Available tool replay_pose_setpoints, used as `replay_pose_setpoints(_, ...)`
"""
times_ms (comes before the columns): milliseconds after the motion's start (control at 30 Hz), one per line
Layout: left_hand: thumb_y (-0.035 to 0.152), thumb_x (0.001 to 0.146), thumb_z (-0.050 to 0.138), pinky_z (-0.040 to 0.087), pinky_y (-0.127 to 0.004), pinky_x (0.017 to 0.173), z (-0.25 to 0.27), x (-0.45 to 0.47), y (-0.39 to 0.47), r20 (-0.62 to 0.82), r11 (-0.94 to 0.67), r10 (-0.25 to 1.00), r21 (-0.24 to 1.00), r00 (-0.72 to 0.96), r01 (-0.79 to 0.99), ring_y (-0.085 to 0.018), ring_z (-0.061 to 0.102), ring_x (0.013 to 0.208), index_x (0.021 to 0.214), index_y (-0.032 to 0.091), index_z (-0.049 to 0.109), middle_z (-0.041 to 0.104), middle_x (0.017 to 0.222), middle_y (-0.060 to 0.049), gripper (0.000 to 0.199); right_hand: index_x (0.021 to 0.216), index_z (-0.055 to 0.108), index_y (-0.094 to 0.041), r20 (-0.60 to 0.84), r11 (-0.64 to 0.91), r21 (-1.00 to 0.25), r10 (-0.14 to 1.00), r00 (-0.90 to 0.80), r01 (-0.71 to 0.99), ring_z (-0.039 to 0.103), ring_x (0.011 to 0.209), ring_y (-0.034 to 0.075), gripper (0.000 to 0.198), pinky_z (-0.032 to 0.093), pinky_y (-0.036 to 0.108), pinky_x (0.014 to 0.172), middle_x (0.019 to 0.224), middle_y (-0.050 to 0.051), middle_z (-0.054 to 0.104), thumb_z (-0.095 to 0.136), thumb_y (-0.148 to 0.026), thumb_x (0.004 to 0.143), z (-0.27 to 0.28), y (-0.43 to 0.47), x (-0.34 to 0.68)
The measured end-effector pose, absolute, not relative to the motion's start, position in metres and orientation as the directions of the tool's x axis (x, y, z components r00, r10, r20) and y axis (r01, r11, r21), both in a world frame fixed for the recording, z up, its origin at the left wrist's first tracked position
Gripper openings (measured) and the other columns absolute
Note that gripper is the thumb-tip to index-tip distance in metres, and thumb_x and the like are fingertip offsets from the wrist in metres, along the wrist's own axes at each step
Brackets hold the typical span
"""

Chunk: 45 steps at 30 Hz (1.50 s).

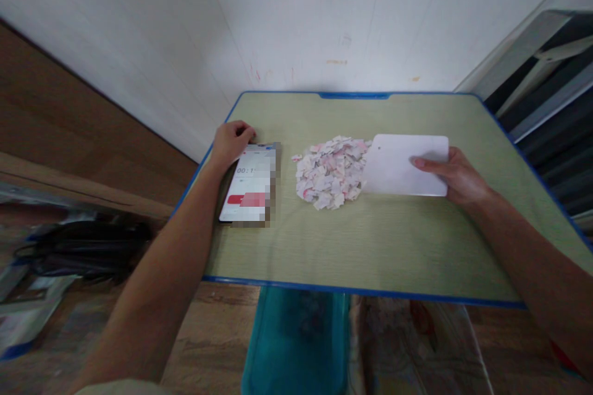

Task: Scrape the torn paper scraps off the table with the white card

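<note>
A heap of small torn paper scraps [331,174], white with pinkish bits, lies in the middle of the table [380,247]. On its right, my right hand [461,176] grips a thin white plastic board [403,166], thumb on top and fingers beneath. The board has rounded corners and a small hole; its left edge meets the scraps. My left hand [233,142] rests loosely curled at the table's left side, just above a phone [248,182]. Nothing shows in its fingers. The phone's screen displays a timer and a red button, partly blurred out.
A white wall [296,31] stands behind the table's blue rim. Below the front edge sits a teal plastic bin [296,345], with a clear bag [421,345] beside it. Wooden furniture [92,111] is on the left, a metal frame [532,68] on the right.
</note>
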<state>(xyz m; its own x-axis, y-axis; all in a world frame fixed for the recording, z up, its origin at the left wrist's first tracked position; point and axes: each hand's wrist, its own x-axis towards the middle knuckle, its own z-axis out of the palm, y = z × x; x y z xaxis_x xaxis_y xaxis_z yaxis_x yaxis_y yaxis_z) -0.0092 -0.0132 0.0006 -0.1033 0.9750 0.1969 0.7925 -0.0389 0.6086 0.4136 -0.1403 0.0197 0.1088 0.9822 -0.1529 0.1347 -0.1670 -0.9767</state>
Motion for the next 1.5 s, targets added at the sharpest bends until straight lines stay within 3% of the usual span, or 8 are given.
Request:
replay_pose_setpoints(233, 0.024, 0.076, 0.055, 0.035, -0.029, 0.059, 0.004, -0.005, -0.016, 0.168, 0.006, 0.976, 0.627, -0.142, 0.779, -0.018, 0.050, 0.062, 0.070, 0.020, 0.060, 0.055, 0.061, -0.003, 0.010, 0.082, 0.074, -0.025, -0.158, -0.155, -0.956, 0.987, 0.008, 0.250, 0.072, 0.070, 0.023, 0.036, 0.059, 0.034, 0.060, 0.084, 0.003, 0.078, 0.089, -0.047, 0.058, 0.017, -0.141, 0.416)
replay_pose_setpoints(467, 0.024, 0.077, 0.055, 0.035, -0.029, 0.060, 0.002, -0.007, -0.014, 0.195, -0.032, 0.975, 0.608, -0.110, 0.793, -0.018, 0.049, 0.063, 0.070, 0.020, 0.060, 0.055, 0.063, -0.003, 0.010, 0.083, 0.074, -0.028, -0.191, -0.193, -0.965, 0.981, 0.030, 0.176, 0.071, 0.069, 0.021, 0.033, 0.057, 0.033, 0.062, 0.086, 0.001, 0.078, 0.090, -0.043, 0.058, 0.020, -0.140, 0.421)
replay_pose_setpoints(633, 0.027, 0.077, 0.055, 0.035, -0.029, 0.059, 0.000, -0.010, -0.012, 0.199, -0.039, 0.975, 0.602, -0.103, 0.797, -0.018, 0.050, 0.064, 0.070, 0.020, 0.060, 0.058, 0.065, -0.004, 0.010, 0.078, 0.075, -0.022, -0.243, -0.212, -0.943, 0.965, -0.094, 0.257, 0.066, 0.060, 0.016, 0.029, 0.051, 0.026, 0.055, 0.075, 0.000, 0.076, 0.091, -0.035, 0.057, 0.021, -0.141, 0.425)
replay_pose_setpoints(867, 0.027, 0.077, 0.054, 0.035, -0.028, 0.058, 0.001, -0.009, -0.014, 0.200, -0.046, 0.975, 0.605, -0.096, 0.795, -0.017, 0.050, 0.063, 0.070, 0.020, 0.059, 0.059, 0.066, -0.004, 0.011, 0.079, 0.076, -0.017, -0.248, -0.223, -0.958, 0.959, -0.134, 0.180, 0.065, 0.061, 0.013, 0.022, 0.050, 0.022, 0.059, 0.074, 0.001, 0.076, 0.087, -0.027, 0.062, 0.032, -0.150, 0.419)
replay_pose_setpoints(1067, 0.025, 0.077, 0.053, 0.034, -0.028, 0.057, 0.001, -0.009, -0.013, 0.194, -0.043, 0.977, 0.581, -0.086, 0.813, -0.016, 0.048, 0.060, 0.072, 0.019, 0.060, 0.057, 0.065, -0.003, 0.011, 0.072, 0.076, -0.015, -0.329, -0.235, -0.918, 0.900, -0.287, 0.319, 0.061, 0.055, 0.011, 0.029, 0.048, 0.019, 0.052, 0.067, -0.001, 0.073, 0.091, -0.029, 0.053, 0.025, -0.143, 0.427)
replay_pose_setpoints(1233, 0.025, 0.077, 0.054, 0.035, -0.028, 0.057, -0.001, -0.010, -0.011, 0.194, -0.040, 0.976, 0.594, -0.095, 0.803, -0.016, 0.049, 0.060, 0.072, 0.018, 0.061, 0.058, 0.066, -0.003, 0.010, 0.073, 0.078, -0.016, -0.411, -0.243, -0.892, 0.789, -0.457, 0.382, 0.064, 0.056, 0.013, 0.023, 0.049, 0.019, 0.051, 0.068, 0.001, 0.074, 0.088, -0.028, 0.057, 0.031, -0.147, 0.430)
replay_pose_setpoints(1500, 0.024, 0.077, 0.054, 0.035, -0.027, 0.057, 0.002, -0.006, -0.014, 0.205, -0.037, 0.973, 0.591, -0.105, 0.806, -0.015, 0.049, 0.060, 0.071, 0.018, 0.060, 0.058, 0.065, -0.003, 0.010, 0.062, 0.076, -0.016, -0.425, -0.199, -0.873, 0.758, -0.495, 0.445, 0.060, 0.046, 0.010, 0.015, 0.044, 0.015, 0.042, 0.056, -0.002, 0.070, 0.087, -0.022, 0.053, 0.033, -0.152, 0.428)
